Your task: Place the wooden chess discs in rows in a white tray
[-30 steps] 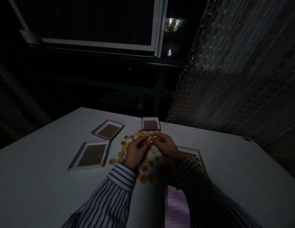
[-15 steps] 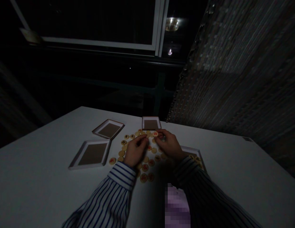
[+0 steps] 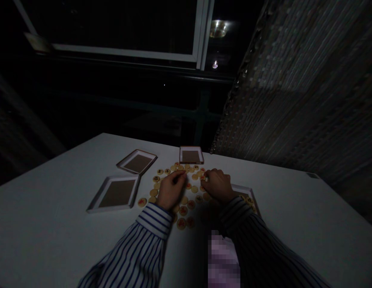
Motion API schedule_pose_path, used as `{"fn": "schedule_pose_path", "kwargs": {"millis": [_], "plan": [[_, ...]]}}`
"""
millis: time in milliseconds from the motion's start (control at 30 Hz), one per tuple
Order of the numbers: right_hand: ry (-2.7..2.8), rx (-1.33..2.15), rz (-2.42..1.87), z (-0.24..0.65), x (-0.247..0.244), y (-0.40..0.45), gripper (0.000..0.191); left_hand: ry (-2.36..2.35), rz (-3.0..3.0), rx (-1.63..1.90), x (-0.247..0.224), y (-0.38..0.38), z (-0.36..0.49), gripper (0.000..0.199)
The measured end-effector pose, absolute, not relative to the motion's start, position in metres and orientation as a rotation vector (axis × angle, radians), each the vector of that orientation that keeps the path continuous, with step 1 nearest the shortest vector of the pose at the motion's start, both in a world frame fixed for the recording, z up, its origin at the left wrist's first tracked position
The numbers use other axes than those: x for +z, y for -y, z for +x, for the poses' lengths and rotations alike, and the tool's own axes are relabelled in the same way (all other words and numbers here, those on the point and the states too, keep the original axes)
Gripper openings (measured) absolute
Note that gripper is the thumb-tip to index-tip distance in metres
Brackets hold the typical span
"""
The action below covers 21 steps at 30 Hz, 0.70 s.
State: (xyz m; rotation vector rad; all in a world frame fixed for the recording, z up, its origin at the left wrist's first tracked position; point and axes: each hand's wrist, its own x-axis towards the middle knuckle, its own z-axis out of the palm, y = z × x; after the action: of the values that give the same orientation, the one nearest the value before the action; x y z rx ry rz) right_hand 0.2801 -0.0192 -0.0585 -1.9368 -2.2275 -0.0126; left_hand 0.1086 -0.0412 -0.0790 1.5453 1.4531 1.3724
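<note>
Many round wooden Chinese chess pieces point(image 3: 181, 223) lie spread over the white table, some showing red or black characters, others plain side up. Among them, my left hand point(image 3: 171, 189) has thumb and forefinger pinched together; whatever is between the tips cannot be made out. My right hand point(image 3: 218, 185) is closed, its fingertips on a red-marked chess piece point(image 3: 203, 178) at the right side of the spread. Under my right forearm, partly covered, sits a shallow box point(image 3: 252, 192) with several black-marked pieces inside.
Two shallow open boxes, a larger one point(image 3: 97, 199) and a smaller one point(image 3: 119, 163), stand left of the pieces. A third box point(image 3: 191, 147) stands behind them. A beaded curtain point(image 3: 282, 100) hangs past the table's point(image 3: 48, 200) right rear edge. The room is dim.
My right hand has moved a little right and down; the red-marked piece it held up facing me no longer shows there. My left hand stays almost in place.
</note>
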Motion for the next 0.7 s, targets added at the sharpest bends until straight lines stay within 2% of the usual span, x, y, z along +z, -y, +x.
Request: {"fn": "schedule_pose_path", "kwargs": {"millis": [267, 533, 700], "plan": [[2.249, -0.005, -1.981, 0.281, -0.061, 0.018, 0.030, -1.556, 1.646, 1.355, -0.085, 0.039, 0.104, 0.029], [2.322, -0.128, -1.673, 0.266, -0.056, 0.022, 0.028, -1.707, 1.989, 1.289, -0.084, 0.042, 0.104, 0.027], [2.402, -0.186, -1.654, 0.262, -0.063, 0.022, 0.028, -1.737, 2.011, 1.267, -0.087, 0.040, 0.102, 0.026]]}}
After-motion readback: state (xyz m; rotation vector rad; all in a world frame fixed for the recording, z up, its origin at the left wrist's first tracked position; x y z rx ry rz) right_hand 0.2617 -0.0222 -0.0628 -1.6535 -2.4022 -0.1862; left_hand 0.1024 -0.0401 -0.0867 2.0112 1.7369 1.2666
